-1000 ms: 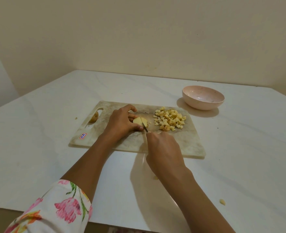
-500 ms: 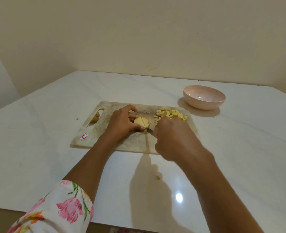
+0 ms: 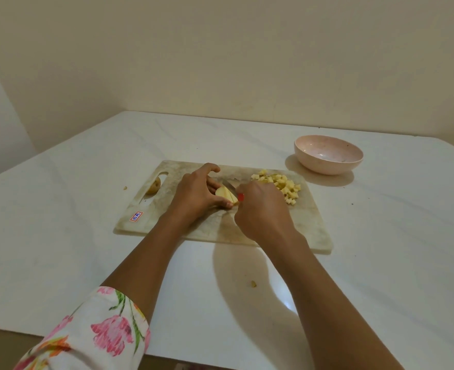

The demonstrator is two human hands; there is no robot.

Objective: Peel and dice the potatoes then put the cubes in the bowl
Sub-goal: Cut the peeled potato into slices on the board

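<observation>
Change: right hand (image 3: 263, 209), gripping knife (image 3: 231, 184), had pushed further through the potato half (image 3: 225, 194) at mid cutting board (image 3: 300, 228) | left hand (image 3: 193, 193) clamped it | diced cubes (image 3: 284, 185) piled on the board's right, none yet in the bowl (image 3: 328, 156) beyond it.

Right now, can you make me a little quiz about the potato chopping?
1. Which hand holds the knife?
2. True or false: the cubes lie in the bowl.
3. The left hand steadies: A the bowl, B the potato, C the cubes.

Key: 1. The right hand. 2. False: they lie on the board. 3. B.
</observation>
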